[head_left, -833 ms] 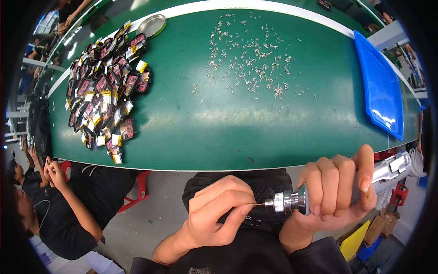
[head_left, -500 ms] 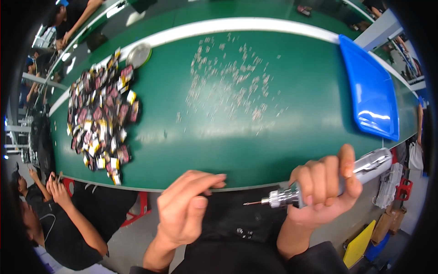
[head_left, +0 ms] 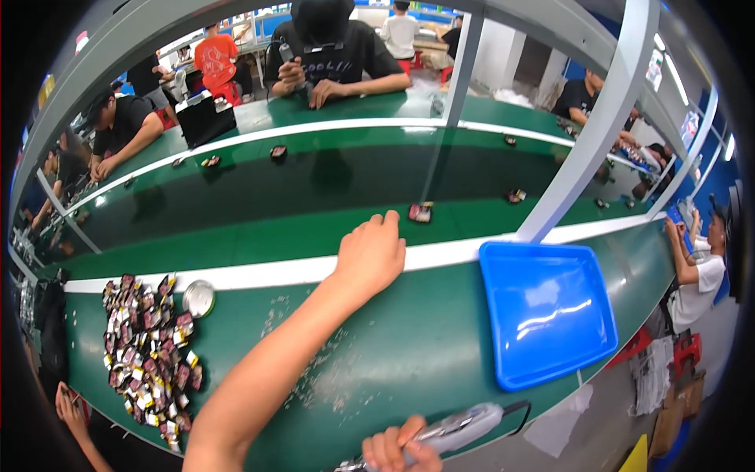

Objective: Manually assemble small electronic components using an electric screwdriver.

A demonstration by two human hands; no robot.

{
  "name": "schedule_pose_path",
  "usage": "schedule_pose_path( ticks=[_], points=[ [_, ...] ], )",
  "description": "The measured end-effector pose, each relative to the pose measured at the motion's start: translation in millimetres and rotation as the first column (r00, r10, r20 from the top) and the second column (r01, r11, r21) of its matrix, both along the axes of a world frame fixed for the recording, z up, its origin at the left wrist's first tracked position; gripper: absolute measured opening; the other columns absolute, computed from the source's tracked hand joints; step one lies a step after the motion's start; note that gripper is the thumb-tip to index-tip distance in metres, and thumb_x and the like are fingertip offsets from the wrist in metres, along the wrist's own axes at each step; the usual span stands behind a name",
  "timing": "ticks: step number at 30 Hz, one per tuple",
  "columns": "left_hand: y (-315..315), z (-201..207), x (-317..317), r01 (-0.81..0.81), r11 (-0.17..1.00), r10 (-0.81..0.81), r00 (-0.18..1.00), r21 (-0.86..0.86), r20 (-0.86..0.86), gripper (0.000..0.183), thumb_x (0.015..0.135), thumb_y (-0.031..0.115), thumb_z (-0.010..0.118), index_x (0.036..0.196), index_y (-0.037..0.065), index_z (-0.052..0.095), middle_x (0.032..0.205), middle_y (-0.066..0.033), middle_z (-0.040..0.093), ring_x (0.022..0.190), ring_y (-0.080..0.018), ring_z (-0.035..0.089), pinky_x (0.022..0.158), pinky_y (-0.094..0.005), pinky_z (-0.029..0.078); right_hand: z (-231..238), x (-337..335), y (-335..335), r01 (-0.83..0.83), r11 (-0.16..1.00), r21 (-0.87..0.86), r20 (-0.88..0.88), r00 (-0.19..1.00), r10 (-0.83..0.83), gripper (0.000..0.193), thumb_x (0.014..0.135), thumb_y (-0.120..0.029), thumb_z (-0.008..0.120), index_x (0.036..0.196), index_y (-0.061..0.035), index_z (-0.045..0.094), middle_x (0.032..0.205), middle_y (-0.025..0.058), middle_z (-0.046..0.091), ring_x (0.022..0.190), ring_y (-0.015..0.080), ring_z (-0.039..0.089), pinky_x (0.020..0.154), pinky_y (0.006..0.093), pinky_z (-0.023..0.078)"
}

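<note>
My left hand [head_left: 371, 253] is stretched far forward over the white rail at the belt's edge. Its fingers are partly extended, and nothing shows in them; the fingertips are partly hidden. Just right of it, apart from the fingers, a small black part with a red and white face [head_left: 421, 212] lies on the green belt [head_left: 314, 223]. Low in the view, my right hand [head_left: 399, 448] grips a silver-and-grey electric screwdriver [head_left: 464, 429] over the near table edge. The screwdriver's chuck points left, and its bit is cut off by the lower edge.
A pile of similar parts [head_left: 149, 354] covers the left of the green table, beside a round tin [head_left: 198, 299]. Small screws [head_left: 334, 377] lie scattered under my left forearm. A blue tray [head_left: 550, 315] sits at right near a grey post [head_left: 586, 134]. Co-workers sit across the belt.
My view has lifted toward the belt. My left hand has gone from the near table edge to beyond the white rail. The right hand still holds the screwdriver, now lower in view.
</note>
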State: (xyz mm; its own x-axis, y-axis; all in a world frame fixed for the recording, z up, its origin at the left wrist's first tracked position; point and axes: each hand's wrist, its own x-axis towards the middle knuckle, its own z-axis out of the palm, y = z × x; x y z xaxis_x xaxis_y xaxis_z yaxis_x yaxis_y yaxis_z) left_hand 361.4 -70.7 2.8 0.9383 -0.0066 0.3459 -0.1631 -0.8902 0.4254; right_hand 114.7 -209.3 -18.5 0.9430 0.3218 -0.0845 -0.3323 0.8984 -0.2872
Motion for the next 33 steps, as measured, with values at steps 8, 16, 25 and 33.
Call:
schedule_pose_path(
  ticks=[8, 16, 25, 33],
  points=[
    [-38.8, -30.9, 84.8, -0.210, 0.949, 0.204, 0.978, 0.234, 0.050, 0.040, 0.078, 0.028, 0.072, 0.099, -0.001, 0.054, 0.095, -0.0177, 0.058, 0.089, -0.0320, 0.061, 0.065, -0.0390, 0.055, -3.9, 3.5, 0.0, -0.087, 0.992, 0.086, -0.021, 0.996, 0.089, 0.009, 0.090, -0.014, 0.055, 0.090, -0.0057, 0.053, 0.057, 0.0031, 0.039, 0.050, 0.0145, 0.038, 0.056, 0.0300, 0.037],
    [-21.7, -17.5, 66.0, 0.013, 0.992, -0.030, 0.990, 0.122, 0.140, 0.017, 0.077, 0.006, 0.058, 0.090, -0.005, 0.057, 0.091, -0.0185, 0.058, 0.092, -0.0331, 0.057, 0.074, -0.0394, 0.053, 4.4, 11.0, -7.3, -0.108, 0.994, 0.033, 0.069, 0.992, 0.105, 0.010, 0.091, -0.015, 0.054, 0.089, -0.0069, 0.049, 0.059, 0.0023, 0.040, 0.051, 0.0141, 0.038, 0.055, 0.0300, 0.038],
    [63.3, 54.4, -219.4, 0.213, 0.964, -0.221, 0.974, -0.159, -0.038, 0.054, 0.070, 0.006, 0.075, 0.120, 0.000, 0.055, 0.114, -0.0159, 0.059, 0.098, -0.0318, 0.059, 0.084, -0.0372, 0.050, -1.8, 3.1, -15.0, -0.027, 0.991, -0.132, 0.124, 0.991, 0.043, 0.013, 0.087, -0.017, 0.049, 0.084, -0.0075, 0.042, 0.051, 0.0013, 0.038, 0.044, 0.0132, 0.039, 0.051, 0.0314, 0.039],
    [73.5, 12.8, -342.4, 0.145, 0.980, -0.173, 0.958, -0.134, -0.227, 0.052, 0.068, 0.000, 0.071, 0.117, -0.006, 0.055, 0.120, -0.0161, 0.055, 0.096, -0.0319, 0.057, 0.080, -0.0375, 0.050, -0.1, -39.8, -3.6, -0.124, 0.969, -0.214, 0.109, 0.983, 0.150, 0.011, 0.085, -0.014, 0.049, 0.083, -0.0074, 0.041, 0.049, 0.0023, 0.040, 0.041, 0.0134, 0.041, 0.049, 0.0310, 0.041]
  ],
)
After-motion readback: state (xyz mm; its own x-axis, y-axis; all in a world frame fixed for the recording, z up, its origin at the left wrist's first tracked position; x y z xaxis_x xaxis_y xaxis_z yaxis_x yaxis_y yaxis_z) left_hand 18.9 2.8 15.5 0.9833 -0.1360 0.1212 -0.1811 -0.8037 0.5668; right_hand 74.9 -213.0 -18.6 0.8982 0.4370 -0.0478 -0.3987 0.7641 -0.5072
